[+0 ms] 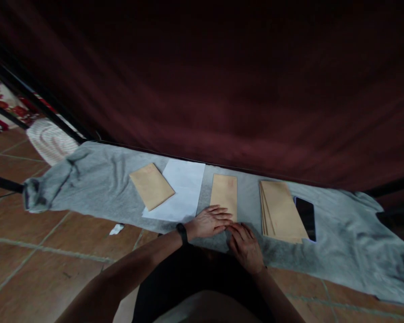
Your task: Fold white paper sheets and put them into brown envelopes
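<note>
A tan paper envelope [224, 190] lies upright on the grey cloth in front of me. My left hand [212, 220] rests flat across its lower part, fingers stretched to the right. At the envelope's near end is my right hand [245, 247], slightly bent, its fingertips touching down beside those of the left. The two hands hide the near edge, so I cannot tell whether a flap is there. To the right, several tan envelopes [283, 208] form a fanned stack. On the left, more tan paper, an envelope or small pile [152, 186], overlaps white paper sheets [185, 184].
A dark phone [306, 217] lies beside the stack, partly under it. The grey cloth [97, 179] covers a long narrow surface, with a dark red curtain [202, 98] behind it. A white scrap [116, 229] is on the tiled floor [54, 260]. Dark metal bars [43, 98] stand at left.
</note>
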A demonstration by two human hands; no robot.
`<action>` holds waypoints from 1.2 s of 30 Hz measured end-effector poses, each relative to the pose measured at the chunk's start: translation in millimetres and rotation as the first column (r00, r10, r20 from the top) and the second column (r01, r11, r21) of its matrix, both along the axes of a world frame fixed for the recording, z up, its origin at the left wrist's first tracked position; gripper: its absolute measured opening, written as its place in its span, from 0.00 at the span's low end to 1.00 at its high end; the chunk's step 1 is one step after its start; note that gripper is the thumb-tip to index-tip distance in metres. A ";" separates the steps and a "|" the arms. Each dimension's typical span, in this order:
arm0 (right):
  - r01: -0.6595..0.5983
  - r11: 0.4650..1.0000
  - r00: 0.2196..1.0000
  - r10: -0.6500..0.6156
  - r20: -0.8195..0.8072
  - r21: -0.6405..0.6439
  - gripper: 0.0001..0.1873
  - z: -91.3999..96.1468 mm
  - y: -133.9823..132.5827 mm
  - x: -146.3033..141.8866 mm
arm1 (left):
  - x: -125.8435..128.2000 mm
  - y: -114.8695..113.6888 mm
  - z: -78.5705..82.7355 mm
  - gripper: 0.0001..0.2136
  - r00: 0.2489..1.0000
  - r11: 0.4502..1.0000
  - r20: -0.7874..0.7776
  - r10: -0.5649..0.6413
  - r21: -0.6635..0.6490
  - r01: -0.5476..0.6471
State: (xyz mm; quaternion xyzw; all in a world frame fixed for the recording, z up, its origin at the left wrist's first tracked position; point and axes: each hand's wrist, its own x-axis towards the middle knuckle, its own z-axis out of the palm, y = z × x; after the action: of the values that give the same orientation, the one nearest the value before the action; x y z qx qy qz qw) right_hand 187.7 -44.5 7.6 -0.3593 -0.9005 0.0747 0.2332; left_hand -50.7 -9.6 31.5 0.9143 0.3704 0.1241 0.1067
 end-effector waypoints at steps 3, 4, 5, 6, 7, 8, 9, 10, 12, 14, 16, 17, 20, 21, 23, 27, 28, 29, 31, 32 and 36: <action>0.014 1.000 1.000 -0.014 0.000 0.003 0.23 -1.6 -0.4 0.3 | 7.3 -0.2 -1.1 0.18 0.999 0.998 0.000 0.053 0.036 -0.053; 0.018 1.000 1.000 -0.018 -0.001 0.005 0.22 -2.1 -0.4 0.3 | 8.9 0.2 -0.5 0.18 0.998 0.997 -0.014 0.054 0.048 -0.053; 0.020 1.000 1.000 -0.020 0.000 0.007 0.22 -2.5 -0.4 0.3 | 9.8 0.6 0.5 0.18 0.998 0.997 -0.035 0.050 0.059 -0.048; 0.020 1.000 1.000 -0.020 0.002 0.007 0.22 -2.9 -0.4 0.3 | 10.3 0.9 1.8 0.18 0.997 0.997 -0.059 0.043 0.070 -0.039; 0.019 1.000 1.000 -0.019 0.007 0.006 0.22 -3.2 -0.3 0.3 | 10.4 1.1 3.1 0.17 0.996 0.996 -0.087 0.032 0.081 -0.025; 0.018 1.000 1.000 -0.018 0.012 0.004 0.22 -3.4 -0.3 0.3 | 10.1 1.0 4.5 0.17 0.993 0.996 -0.117 0.018 0.092 -0.008; 0.016 1.000 1.000 -0.016 0.017 0.002 0.22 -3.7 -0.2 0.3 | 9.7 0.7 5.7 0.17 0.989 0.994 -0.146 0.005 0.104 0.010; 0.016 1.000 1.000 -0.016 0.020 0.001 0.22 -3.8 -0.2 0.4 | 9.2 0.1 6.6 0.18 0.985 0.993 -0.172 -0.005 0.117 0.025; 0.016 1.000 1.000 -0.016 0.020 -0.001 0.22 -4.1 -0.2 0.5 | 8.6 -1.2 7.7 0.18 0.978 0.990 -0.206 -0.012 0.133 0.041; 0.021 1.000 1.000 -0.020 0.018 -0.001 0.22 -4.0 -0.2 0.3 | 8.6 -2.1 7.7 0.18 0.978 0.990 -0.208 -0.003 0.135 0.032; 0.028 1.000 0.999 -0.028 0.017 0.000 0.22 -3.5 -0.2 -0.1 | 9.4 -2.1 6.7 0.18 0.980 0.992 -0.199 0.003 0.125 0.022; 0.030 1.000 0.999 -0.030 0.018 0.001 0.21 -3.0 -0.2 -0.4 | 10.0 -1.9 5.9 0.18 0.981 0.993 -0.195 0.005 0.119 0.018; 0.036 0.999 0.999 -0.036 0.019 0.004 0.21 -0.8 -0.3 -2.0 | 12.3 -1.6 1.7 0.18 0.981 0.994 -0.193 0.015 0.111 0.007; 0.039 0.999 0.999 -0.039 0.020 0.006 0.21 0.0 -0.4 -2.6 | 13.1 -1.8 -0.3 0.19 0.981 0.994 -0.191 0.021 0.113 0.001; 0.049 0.999 0.999 -0.049 0.023 0.007 0.20 1.8 -0.5 -3.8 | 14.3 -2.9 -4.6 0.19 0.981 0.993 -0.193 0.027 0.118 -0.004; 0.059 0.998 0.998 -0.058 0.037 -0.010 0.20 4.3 -0.5 -4.8 | 14.3 -4.3 -9.8 0.20 0.977 0.992 -0.210 0.033 0.123 -0.007; 0.058 0.998 0.998 -0.058 0.035 -0.014 0.20 4.4 -0.4 -4.6 | 13.8 -3.5 -9.7 0.20 0.979 0.993 -0.200 0.033 0.118 -0.009; 0.057 0.998 0.998 -0.056 0.029 -0.017 0.21 4.4 -0.3 -4.3 | 13.2 -2.0 -9.1 0.19 0.983 0.994 -0.181 0.032 0.107 -0.013; 0.051 0.998 0.999 -0.051 0.008 -0.021 0.22 3.8 0.0 -3.6 | 12.0 3.3 -7.0 0.17 0.992 0.997 -0.124 0.029 0.068 -0.021; 0.047 0.999 0.999 -0.047 -0.004 -0.023 0.22 3.3 0.2 -3.3 | 11.4 6.8 -6.0 0.17 0.995 0.999 -0.092 0.033 0.043 -0.029; 0.040 0.999 0.999 -0.041 -0.022 -0.019 0.22 1.5 0.7 -3.4 | 12.4 23.6 -7.4 0.21 0.998 0.998 -0.028 0.065 -0.023 -0.065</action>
State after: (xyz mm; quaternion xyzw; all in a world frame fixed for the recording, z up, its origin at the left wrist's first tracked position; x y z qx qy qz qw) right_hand 184.3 -43.7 9.0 -0.3788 -0.8897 0.0822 0.2413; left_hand -38.2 14.0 24.2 0.9021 0.4028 0.1106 0.1084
